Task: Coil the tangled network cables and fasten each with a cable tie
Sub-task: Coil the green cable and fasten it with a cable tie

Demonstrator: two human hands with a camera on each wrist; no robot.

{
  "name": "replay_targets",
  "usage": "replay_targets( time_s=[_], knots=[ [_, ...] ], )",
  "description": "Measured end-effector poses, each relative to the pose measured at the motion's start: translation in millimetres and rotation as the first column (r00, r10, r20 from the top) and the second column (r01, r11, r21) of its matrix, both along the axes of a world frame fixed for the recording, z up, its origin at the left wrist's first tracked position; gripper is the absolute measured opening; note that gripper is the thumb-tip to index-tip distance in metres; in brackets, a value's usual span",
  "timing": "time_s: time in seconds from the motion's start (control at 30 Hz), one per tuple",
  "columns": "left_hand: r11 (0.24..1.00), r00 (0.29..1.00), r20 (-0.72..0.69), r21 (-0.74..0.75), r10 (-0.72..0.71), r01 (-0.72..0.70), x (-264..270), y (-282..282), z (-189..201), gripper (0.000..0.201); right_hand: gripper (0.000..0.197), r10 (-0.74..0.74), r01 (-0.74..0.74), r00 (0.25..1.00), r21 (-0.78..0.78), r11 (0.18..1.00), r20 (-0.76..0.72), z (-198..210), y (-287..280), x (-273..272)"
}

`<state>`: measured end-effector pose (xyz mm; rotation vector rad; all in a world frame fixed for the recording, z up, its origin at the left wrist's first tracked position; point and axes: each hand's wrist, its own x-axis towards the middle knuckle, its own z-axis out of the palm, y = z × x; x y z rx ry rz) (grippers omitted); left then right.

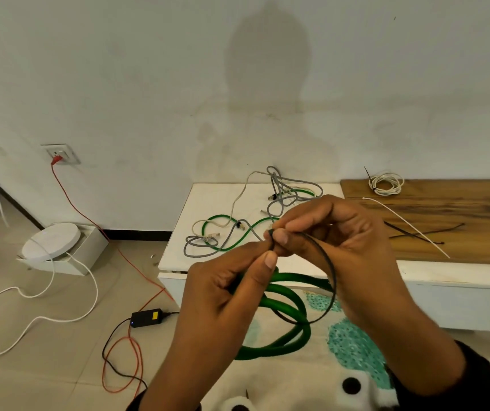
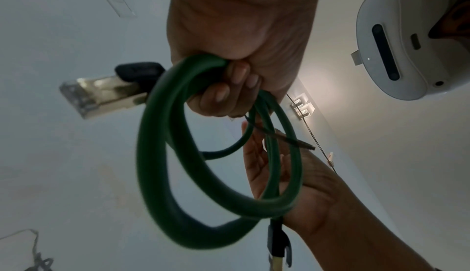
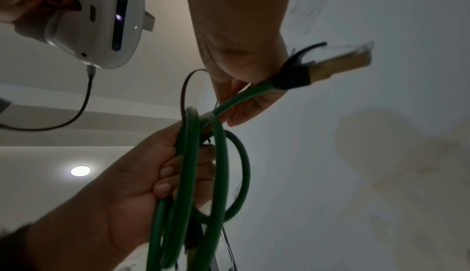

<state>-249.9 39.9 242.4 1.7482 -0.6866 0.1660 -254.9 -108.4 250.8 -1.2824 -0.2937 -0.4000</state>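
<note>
My left hand [image 1: 263, 256] grips a coiled green network cable [image 1: 292, 311] in front of me, its thumb and forefinger up at the head of a black cable tie [image 1: 333, 280]. My right hand [image 1: 282, 234] pinches the tie's strap beside that head; the strap loops down round the coil. In the left wrist view the coil [image 2: 157, 175] hangs from curled fingers [image 2: 229, 94], with a plug [image 2: 101, 96] sticking out. The right wrist view shows the other plug [image 3: 338, 62] below my right hand [image 3: 241, 98]. Tangled grey, beige and green cables [image 1: 237, 229] lie on the white table [image 1: 208, 197].
A tied white cable coil [image 1: 386, 183], a white tie [image 1: 406, 226] and black ties [image 1: 421, 234] lie on the wooden top [image 1: 475, 209]. On the floor at left are a round white device in a box [image 1: 51, 241], a black power adapter [image 1: 147, 317], and red and white leads.
</note>
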Motion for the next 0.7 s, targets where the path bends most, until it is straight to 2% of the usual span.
replay_targets(
  time_s=[0.13, 0.33, 0.43, 0.5, 0.6, 0.63, 0.7],
  knots=[
    [0.999, 0.998, -0.058, -0.038, -0.031, 0.029, 0.4, -0.1, -1.2, 0.023, 0.015, 0.157, -0.158, 0.977, 0.005, 0.987, -0.143, 3.9, -12.8, 2.1],
    [0.988, 0.972, -0.196, -0.114, -0.127, 0.106, -3.0, -4.9, -0.3, 0.02, 0.015, 0.231, -0.237, 0.97, -0.096, 0.967, -0.074, 0.7, -25.9, 6.7],
    [0.979, 0.939, -0.292, -0.147, -0.18, 0.142, -3.6, -6.0, 0.1, 0.03, 0.015, 0.304, -0.309, 0.951, -0.154, 0.939, -0.058, 0.0, -35.8, 10.4],
    [0.965, 0.899, -0.368, -0.194, -0.238, 0.176, -4.4, -6.6, 1.5, 0.027, 0.015, 0.34, -0.341, 0.94, -0.206, 0.917, -0.041, 1.2, -41.6, 13.4],
    [0.946, 0.791, -0.536, -0.279, -0.295, 0.163, -5.1, -6.1, 5.8, 0.028, 0.019, 0.287, -0.241, 0.956, -0.409, 0.88, 0.054, 4.4, -44.9, 17.7],
    [0.945, 0.773, -0.559, -0.288, -0.299, 0.157, -5.7, -5.9, 6.6, 0.029, 0.024, 0.248, -0.166, 0.963, -0.487, 0.857, 0.108, 4.7, -44.6, 18.4],
    [0.949, 0.784, -0.552, -0.281, -0.283, 0.144, -6.7, -6.5, 6.0, 0.028, 0.033, 0.18, -0.03, 0.961, -0.57, 0.821, 0.209, 3.9, -43.1, 18.5]
  ],
)
